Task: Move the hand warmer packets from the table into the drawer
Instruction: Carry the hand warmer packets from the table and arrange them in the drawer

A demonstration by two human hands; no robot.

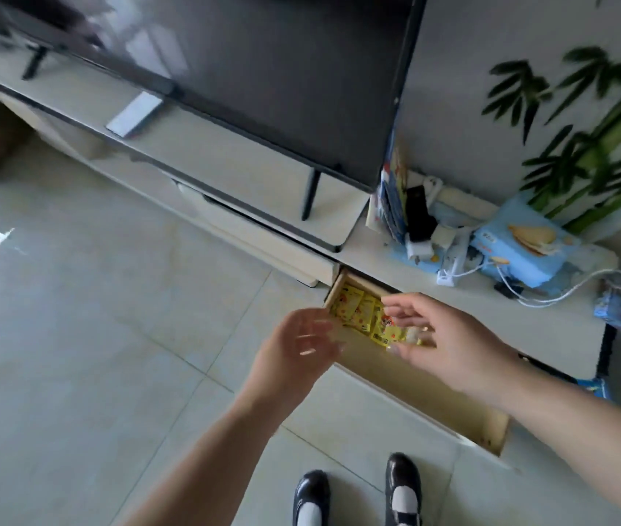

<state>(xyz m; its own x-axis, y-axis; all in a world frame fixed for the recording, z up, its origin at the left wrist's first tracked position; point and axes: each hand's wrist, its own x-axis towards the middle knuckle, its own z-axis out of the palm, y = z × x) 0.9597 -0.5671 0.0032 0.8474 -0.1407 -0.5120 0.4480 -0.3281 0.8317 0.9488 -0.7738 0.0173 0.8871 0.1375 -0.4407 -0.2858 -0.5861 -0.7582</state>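
We look down at a pale wooden drawer [434, 385] pulled open from a low worktop [491, 309]. At the drawer's far left end lie yellow hand warmer packets [354, 307], overlapping one another; how many there are we cannot tell. The rest of the drawer floor that we can see, toward the near right end, is bare wood.

Our right hand [449, 336] reaches over the drawer with fingers loosely spread, its fingertips touching or pinching one more yellow packet [386, 334] just beside the others; motion blur keeps us from telling which. Our left hand [297, 351] hovers at the drawer's near left corner, fingers spread and holding nothing.

On the worktop beyond the drawer sit a light blue snack bag [525, 248], a white power strip with white cables [453, 263], and upright booklets [392, 191]. A large dark television [282, 77] stands further left. Near us, two black shoes [358, 495] stand on the grey tiled floor [92, 354].
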